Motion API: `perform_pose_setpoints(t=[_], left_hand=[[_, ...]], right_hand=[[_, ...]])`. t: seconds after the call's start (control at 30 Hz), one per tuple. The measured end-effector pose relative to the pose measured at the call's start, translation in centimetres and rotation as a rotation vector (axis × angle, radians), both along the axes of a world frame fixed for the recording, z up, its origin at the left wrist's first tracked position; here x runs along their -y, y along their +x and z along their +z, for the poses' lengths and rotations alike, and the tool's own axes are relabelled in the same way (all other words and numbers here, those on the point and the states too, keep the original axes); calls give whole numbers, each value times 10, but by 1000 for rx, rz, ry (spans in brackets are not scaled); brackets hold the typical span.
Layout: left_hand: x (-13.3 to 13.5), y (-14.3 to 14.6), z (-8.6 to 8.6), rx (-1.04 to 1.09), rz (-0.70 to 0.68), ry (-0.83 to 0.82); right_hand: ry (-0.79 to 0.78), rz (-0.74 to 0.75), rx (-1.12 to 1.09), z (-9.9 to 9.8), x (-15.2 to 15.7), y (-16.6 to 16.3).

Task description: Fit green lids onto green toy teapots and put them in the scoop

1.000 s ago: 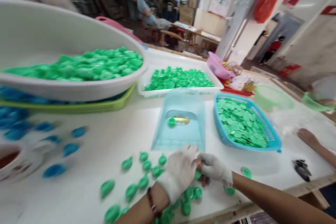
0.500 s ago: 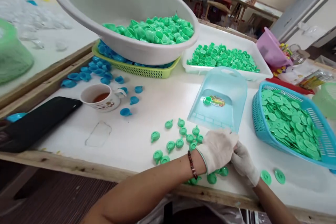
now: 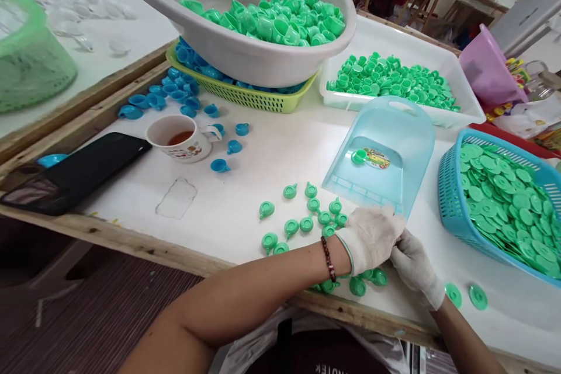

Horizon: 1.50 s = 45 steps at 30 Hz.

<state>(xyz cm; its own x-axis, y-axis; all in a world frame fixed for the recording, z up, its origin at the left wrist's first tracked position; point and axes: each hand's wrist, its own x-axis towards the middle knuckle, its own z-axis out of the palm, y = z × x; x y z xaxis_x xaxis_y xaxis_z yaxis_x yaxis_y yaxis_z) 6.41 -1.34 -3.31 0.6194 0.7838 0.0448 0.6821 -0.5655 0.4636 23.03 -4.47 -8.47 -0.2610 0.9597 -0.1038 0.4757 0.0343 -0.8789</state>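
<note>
In a white glove, my left hand (image 3: 371,238) is closed near the table's front edge, and its fingertips meet those of my right hand (image 3: 414,267). The right hand, gloved too, has its fingers pinched together. What lies between them is hidden. Small green toy cups (image 3: 306,224) lie bottom up on the table left of my left hand, and several more show below its wrist. Beyond the hands a clear blue dustpan (image 3: 405,172) lies flat with one green toy cup (image 3: 359,156) in it. Two flat green discs (image 3: 478,297) rest right of my right wrist.
A blue basket (image 3: 451,198) of green discs stands at the right. Behind are a white tray (image 3: 473,99) of green pieces and a tilted basin (image 3: 263,67) of green cups over a yellow-green basket (image 3: 263,100). At left are a tea mug (image 3: 188,149) and a black phone (image 3: 83,169).
The view has shifted, so the table's things appear a little higher and mostly farther right. Both hands stay together in the same closed pose.
</note>
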Motion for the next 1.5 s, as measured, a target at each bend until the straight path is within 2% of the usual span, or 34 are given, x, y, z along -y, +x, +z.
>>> perform_pose_setpoints(t=[0.23, 0.47, 0.73, 0.9, 1.0, 1.1, 1.17, 1.3, 1.5], left_hand=[[-1, 3, 0, 4, 3, -33], [11, 4, 9, 19, -49, 62], [7, 2, 7, 8, -74, 56], [9, 1, 7, 47, -75, 68], [9, 1, 6, 86, -26, 68], [5, -1, 5, 185, 97, -46], [1, -3, 5, 287, 124, -164], [-6, -6, 6, 428, 62, -261], [-3, -7, 16, 415, 34, -245]], right_hand=[[-23, -25, 25, 5, 1, 1], [141, -71, 121, 7, 3, 4], [116, -65, 40, 10, 2, 7], [59, -75, -52, 9, 2, 8], [-46, -93, -205, 9, 2, 9], [-180, -167, -454, 13, 3, 8], [-233, -210, -566, 16, 3, 8], [-268, -230, -591, 20, 3, 9], [-276, -247, -576, 23, 6, 14]])
